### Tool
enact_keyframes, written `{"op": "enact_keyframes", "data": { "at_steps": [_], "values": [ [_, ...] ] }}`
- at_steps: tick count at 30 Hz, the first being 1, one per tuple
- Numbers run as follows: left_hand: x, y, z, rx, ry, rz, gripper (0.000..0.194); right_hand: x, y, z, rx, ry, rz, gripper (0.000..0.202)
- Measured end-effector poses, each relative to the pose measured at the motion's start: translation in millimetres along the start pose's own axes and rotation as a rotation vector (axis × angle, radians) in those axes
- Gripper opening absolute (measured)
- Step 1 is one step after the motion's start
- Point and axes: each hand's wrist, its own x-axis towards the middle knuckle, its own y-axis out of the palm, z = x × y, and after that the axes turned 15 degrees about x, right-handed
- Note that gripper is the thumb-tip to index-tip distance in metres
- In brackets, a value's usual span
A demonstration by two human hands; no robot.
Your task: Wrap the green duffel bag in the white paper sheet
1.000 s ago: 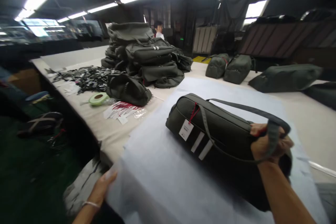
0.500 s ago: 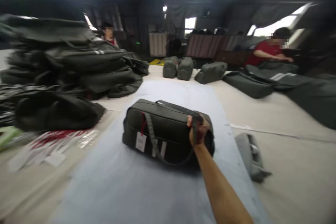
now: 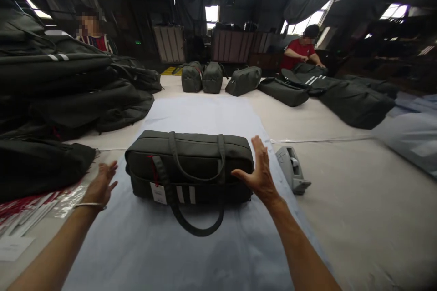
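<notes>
A dark olive duffel bag (image 3: 191,163) with white stripes and a white hang tag lies flat on a pale sheet of tissue paper (image 3: 201,113). One strap hangs over its near side. My right hand (image 3: 259,173) is open at the bag's right end, thumb touching it. To the left of the bag my left hand (image 3: 100,186) hovers open, a thin bracelet on its wrist, holding nothing.
A tall pile of olive bags (image 3: 64,86) fills the left. More bags (image 3: 211,77) stand at the table's far end. A grey tool (image 3: 292,170) lies right of the sheet. Red-stringed tags (image 3: 30,211) lie at the left. Two people work beyond the table.
My right hand has let go of the bag's strap and opened beside the bag. The bag now lies square on the sheet, and my left hand has come up beside it.
</notes>
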Motion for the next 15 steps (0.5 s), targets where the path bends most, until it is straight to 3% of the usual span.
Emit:
{"op": "enact_keyframes", "data": {
  "at_steps": [2,4,9,15],
  "values": [
    [6.2,13.8,-7.9,-0.068,-0.025,0.085,0.065,-12.7,-11.5,-24.2,0.268,0.289,-0.143,0.089],
    [7.3,24.7,-13.0,-0.118,-0.022,0.154,0.063,-20.7,-9.8,-43.5,0.455,0.478,-0.200,0.075],
    [1.9,35.6,-15.5,-0.195,-0.034,0.190,0.060,-15.8,15.3,-53.3,0.657,0.547,-0.208,0.058],
    [-11.7,8.4,-6.9,-0.258,-0.040,0.168,0.057,9.4,28.4,-45.2,0.719,0.572,-0.225,0.055]
  ]
}}
